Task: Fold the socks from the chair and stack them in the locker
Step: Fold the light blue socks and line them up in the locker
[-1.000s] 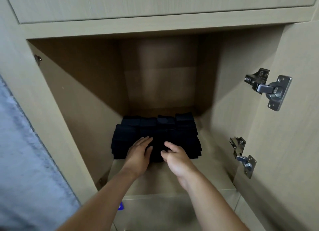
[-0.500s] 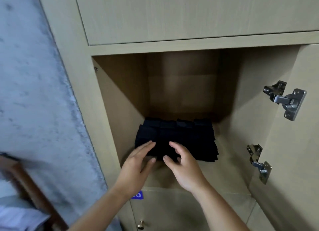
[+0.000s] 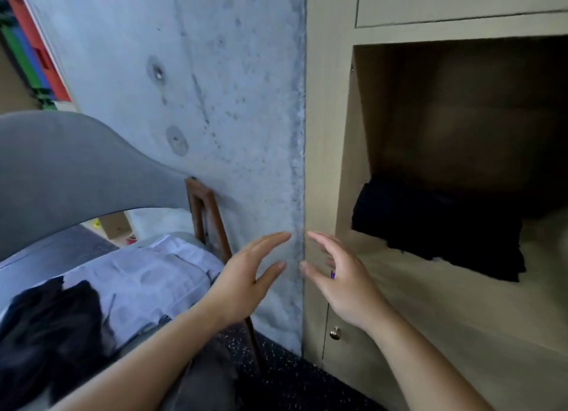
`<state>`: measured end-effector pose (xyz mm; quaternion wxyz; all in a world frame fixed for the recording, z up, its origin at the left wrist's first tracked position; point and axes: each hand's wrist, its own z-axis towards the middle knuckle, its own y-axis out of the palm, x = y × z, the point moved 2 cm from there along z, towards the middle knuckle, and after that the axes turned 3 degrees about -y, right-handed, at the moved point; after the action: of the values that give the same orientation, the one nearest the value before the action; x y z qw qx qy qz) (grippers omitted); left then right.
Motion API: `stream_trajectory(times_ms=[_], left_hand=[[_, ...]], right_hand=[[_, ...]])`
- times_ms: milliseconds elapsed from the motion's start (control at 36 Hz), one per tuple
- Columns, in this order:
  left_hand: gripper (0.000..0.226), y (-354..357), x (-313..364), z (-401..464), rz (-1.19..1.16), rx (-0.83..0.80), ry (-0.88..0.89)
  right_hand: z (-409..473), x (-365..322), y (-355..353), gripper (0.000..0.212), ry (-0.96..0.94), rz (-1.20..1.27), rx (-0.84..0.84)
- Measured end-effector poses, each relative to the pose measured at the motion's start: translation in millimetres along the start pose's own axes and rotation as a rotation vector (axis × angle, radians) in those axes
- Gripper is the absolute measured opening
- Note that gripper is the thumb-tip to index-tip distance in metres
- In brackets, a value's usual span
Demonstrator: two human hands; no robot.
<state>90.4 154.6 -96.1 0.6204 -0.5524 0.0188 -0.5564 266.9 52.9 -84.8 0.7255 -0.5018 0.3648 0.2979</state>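
1. Left hand (image 3: 246, 283) and right hand (image 3: 344, 280) hover empty, fingers spread, outside the locker (image 3: 344, 152).
2. Folded socks (image 3: 436, 226) sit stacked inside the locker.
3. Unfolded socks (image 3: 52, 324) lie on the chair (image 3: 61, 165).

Soft, even daylight falls on the concrete wall (image 3: 190, 103). The locker (image 3: 461, 118) interior sinks into deep shadow. Motion blur smears the whole frame; wide-angle distortion bends the chair (image 3: 61, 165) edge.
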Motion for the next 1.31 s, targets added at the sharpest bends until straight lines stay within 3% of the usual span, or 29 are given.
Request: stream_trajectory(times_ms=[667, 889, 1194, 1306], left_hand=[[0.045, -113.8, -92.2, -178.8, 0.203, 0.206, -0.422], [0.054, -134.0, -130.3, -234.0, 0.347, 0.195, -0.529], [0.076, -121.8, -143.2, -258.7, 0.321, 0.165, -0.587], [0.064, -120.2, -146.6, -255.2, 0.336, 0.193, -0.595]], right_hand=[[0.2, -43.9, 154.6, 0.053, -0.21, 0.085, -0.377], [-10.9, -42.1, 178.5, 0.052, -0.255, 0.116, -0.467], [-19.0, -42.0, 186.9, 0.056, -0.246, 0.111, -0.523], [-21.1, -43.6, 184.5, 0.056, -0.258, 0.108, -0.532]])
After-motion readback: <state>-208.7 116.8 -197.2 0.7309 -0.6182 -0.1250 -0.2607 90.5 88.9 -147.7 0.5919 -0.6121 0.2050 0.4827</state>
